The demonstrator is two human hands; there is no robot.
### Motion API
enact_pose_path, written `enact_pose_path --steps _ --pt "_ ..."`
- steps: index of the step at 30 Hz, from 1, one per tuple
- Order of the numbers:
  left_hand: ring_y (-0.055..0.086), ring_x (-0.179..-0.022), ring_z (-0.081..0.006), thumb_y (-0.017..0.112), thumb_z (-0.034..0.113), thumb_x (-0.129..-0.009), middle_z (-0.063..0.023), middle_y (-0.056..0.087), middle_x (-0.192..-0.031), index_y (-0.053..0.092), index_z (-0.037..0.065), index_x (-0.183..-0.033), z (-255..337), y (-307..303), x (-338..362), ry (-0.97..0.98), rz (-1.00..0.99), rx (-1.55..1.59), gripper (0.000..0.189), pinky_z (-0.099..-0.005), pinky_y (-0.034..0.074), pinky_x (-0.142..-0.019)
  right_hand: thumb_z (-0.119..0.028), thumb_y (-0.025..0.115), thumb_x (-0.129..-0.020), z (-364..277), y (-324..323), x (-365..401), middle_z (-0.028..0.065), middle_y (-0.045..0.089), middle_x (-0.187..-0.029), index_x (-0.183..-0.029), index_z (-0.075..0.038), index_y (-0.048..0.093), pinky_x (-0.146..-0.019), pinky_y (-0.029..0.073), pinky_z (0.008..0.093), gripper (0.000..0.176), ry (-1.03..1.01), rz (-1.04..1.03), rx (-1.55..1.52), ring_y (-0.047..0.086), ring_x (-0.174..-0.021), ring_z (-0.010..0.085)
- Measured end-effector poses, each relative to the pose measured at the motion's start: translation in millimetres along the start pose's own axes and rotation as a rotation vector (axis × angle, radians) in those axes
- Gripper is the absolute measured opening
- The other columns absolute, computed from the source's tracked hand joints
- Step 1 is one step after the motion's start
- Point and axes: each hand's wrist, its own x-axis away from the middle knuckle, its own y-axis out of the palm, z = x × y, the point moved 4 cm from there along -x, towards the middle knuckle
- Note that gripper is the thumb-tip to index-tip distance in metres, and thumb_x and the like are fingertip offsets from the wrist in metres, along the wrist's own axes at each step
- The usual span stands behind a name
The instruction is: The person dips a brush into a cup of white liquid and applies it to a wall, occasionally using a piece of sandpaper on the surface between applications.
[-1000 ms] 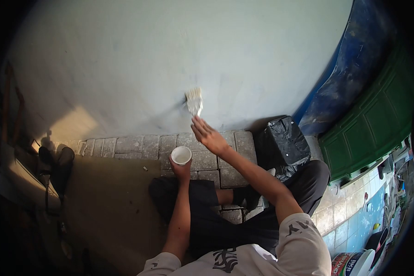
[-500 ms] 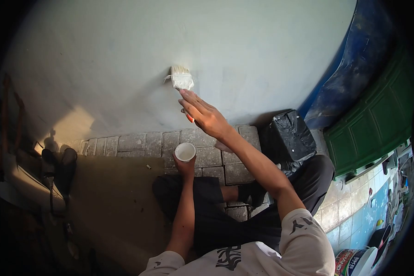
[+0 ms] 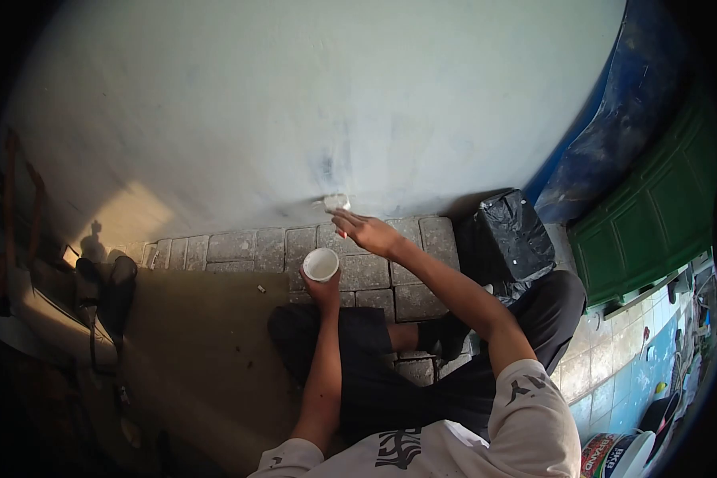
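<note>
Low, right hand (image 3: pixel 364 233) gripping brush (image 3: pixel 337 202), left hand (image 3: pixel 322 286) holding cup (image 3: pixel 321 264) (white).

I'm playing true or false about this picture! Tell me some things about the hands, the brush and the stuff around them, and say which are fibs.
1. The left hand holds a white cup. True.
2. The right hand holds a big spoon. False: it holds a brush.
3. The brush is down near the bottom of the pale wall. True.
4. The cup is upside down. False: its open top faces up.
5. The panel off to the right is bright red. False: the panel is green.
6. Something covered in black plastic sits near the foot of the wall. True.
</note>
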Motion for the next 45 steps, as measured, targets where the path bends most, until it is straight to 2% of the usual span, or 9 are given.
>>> enact_pose_path --steps 6,13,15,26,34,39,41,43,45 --pt "0.065 -0.117 -0.0314 0.096 0.019 -0.073 -0.0165 0.065 -0.127 0.051 0.002 -0.135 -2.2 -0.3 -0.1 0.030 -0.011 -0.002 0.078 -0.0443 0.050 -0.101 -0.002 0.064 -0.090 -58.2 -96.6 -42.8 0.0178 0.048 -0.159 -0.141 0.002 0.053 -0.111 0.054 0.0403 0.052 -0.156 0.445 0.016 0.050 -0.145 0.0313" --pt "0.066 -0.116 -0.0325 0.096 0.020 -0.072 -0.0165 0.065 -0.127 0.052 0.003 -0.134 -3.6 -2.8 -1.7 0.029 0.006 0.007 0.077 -0.0450 0.051 -0.100 -0.008 0.059 -0.094 -29.7 14.7 -0.1 0.0254 0.051 -0.154 -0.135 0.008 0.055 -0.113 0.051 0.0381 0.044 -0.260 0.182 0.343 0.052 -0.143 0.0350" --pt "0.066 -0.117 -0.0331 0.097 0.020 -0.072 -0.0166 0.066 -0.127 0.052 0.004 -0.133 -2.7 -3.9 -0.5 0.026 0.005 -0.040 0.077 -0.0454 0.052 -0.099 -0.010 0.057 -0.096 -11.2 43.0 12.3 0.0233 0.052 -0.153 -0.134 0.005 0.055 -0.111 0.053 0.0389 0.041 -0.011 -0.153 0.045 0.053 -0.142 0.0341" --pt "0.066 -0.117 -0.0358 0.096 0.018 -0.072 -0.0183 0.066 -0.126 0.052 0.003 -0.133 -1.1 -1.4 -0.6 0.003 0.000 -0.055 0.077 -0.0469 0.051 -0.100 0.002 0.069 -0.083 -53.4 -135.9 -52.0 0.0170 0.057 -0.149 -0.125 -0.001 0.058 -0.107 0.056 0.0409 0.043 -0.147 0.472 0.014 0.056 -0.139 0.0349" --pt "0.066 -0.117 -0.0364 0.094 0.014 -0.071 -0.0177 0.066 -0.125 0.052 0.004 -0.134 -0.8 -0.6 -3.0 0.016 0.013 0.038 0.077 -0.0471 0.052 -0.100 -0.003 0.061 -0.091 -33.4 -21.1 -16.1 0.0186 0.054 -0.152 -0.127 0.000 0.059 -0.110 0.054 0.0413 0.036 -0.193 0.324 0.102 0.054 -0.141 0.0347" --pt "0.066 -0.115 -0.0314 0.096 0.016 -0.073 -0.0170 0.066 -0.125 0.051 0.002 -0.134 -2.1 -2.9 1.1 0.034 0.004 0.014 0.077 -0.0443 0.052 -0.099 -0.002 0.065 -0.091 2.3 45.2 23.7 0.0142 0.052 -0.156 -0.138 -0.002 0.055 -0.111 0.054 0.0406 0.049 0.036 -0.071 -0.088 0.051 -0.144 0.0292" --pt "0.066 -0.116 -0.0316 0.096 0.016 -0.073 -0.0169 0.066 -0.125 0.051 0.002 -0.135 -9.8 1.2 -7.5 0.037 0.007 0.023 0.078 -0.0441 0.052 -0.099 -0.005 0.065 -0.095 8.5 28.7 31.0 0.0163 0.060 -0.147 -0.142 -0.004 0.053 -0.102 0.059 0.0433 0.048 -0.025 0.087 -0.068 0.063 -0.130 0.0332" --pt "0.066 -0.116 -0.0317 0.096 0.017 -0.073 -0.0168 0.066 -0.126 0.051 0.002 -0.135 -16.3 -2.0 4.7 0.001 0.020 0.020 0.078 -0.0440 0.052 -0.099 -0.013 0.059 -0.103 14.7 -16.9 29.8 0.0229 0.070 -0.124 -0.137 -0.007 0.058 -0.088 0.058 0.0455 0.035 0.463 -0.006 -0.391 0.071 -0.111 0.0374" --pt "0.066 -0.116 -0.0313 0.096 0.018 -0.074 -0.0164 0.066 -0.127 0.052 0.003 -0.136 -2.9 -2.6 0.2 -0.002 0.027 -0.063 0.078 -0.0436 0.051 -0.100 -0.015 0.062 -0.104 38.6 -45.4 25.9 0.0256 0.072 -0.103 -0.127 -0.008 0.065 -0.081 0.055 0.0488 0.025 0.556 0.016 -0.464 0.072 -0.095 0.0438"
